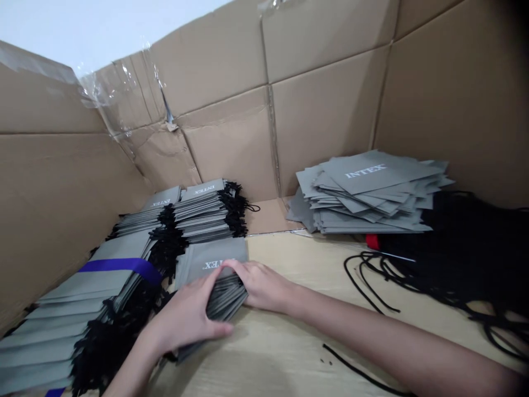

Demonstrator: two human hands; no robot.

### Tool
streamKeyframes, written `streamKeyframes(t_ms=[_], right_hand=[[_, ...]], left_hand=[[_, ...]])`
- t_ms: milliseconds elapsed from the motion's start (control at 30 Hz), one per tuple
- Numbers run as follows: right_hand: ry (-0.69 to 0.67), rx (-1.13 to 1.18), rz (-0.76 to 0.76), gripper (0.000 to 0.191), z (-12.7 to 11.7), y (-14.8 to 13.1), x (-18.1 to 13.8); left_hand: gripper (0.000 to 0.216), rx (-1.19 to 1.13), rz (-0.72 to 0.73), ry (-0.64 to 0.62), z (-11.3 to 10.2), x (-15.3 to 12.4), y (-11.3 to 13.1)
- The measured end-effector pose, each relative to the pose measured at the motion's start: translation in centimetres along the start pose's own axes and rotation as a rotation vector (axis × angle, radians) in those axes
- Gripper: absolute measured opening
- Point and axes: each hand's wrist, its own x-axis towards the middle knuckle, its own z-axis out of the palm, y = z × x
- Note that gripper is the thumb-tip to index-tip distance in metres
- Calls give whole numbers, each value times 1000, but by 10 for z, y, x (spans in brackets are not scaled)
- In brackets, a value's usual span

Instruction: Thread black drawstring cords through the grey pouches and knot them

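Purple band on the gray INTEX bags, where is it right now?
In the head view, the purple band wraps the stacked gray INTEX drawstring bags at lower left, just left of the person's left hand.

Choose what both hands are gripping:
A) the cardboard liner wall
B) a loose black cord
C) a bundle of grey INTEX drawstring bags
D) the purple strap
C. The left hand and the right hand press from either side on the bundle of grey INTEX drawstring bags, while the purple strap lies around a separate stack.
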Motion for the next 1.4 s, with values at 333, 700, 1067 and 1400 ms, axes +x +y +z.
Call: streamKeyframes(t_ms=[333, 700, 1067, 1400], right_hand=[[251, 101, -231, 62, -47, -19, 16], [18, 628, 230, 125, -52, 61, 1], [-22, 945, 237, 89, -45, 39, 1], [52, 838, 316, 119, -57, 49, -3]], left_hand=[[61, -102, -48, 447, 15, 8, 8], [53, -1083, -344, 1032, 1, 1, -9], [69, -1223, -440, 880, 4, 0, -21], [73, -1212, -473, 666, 2, -13, -35]])
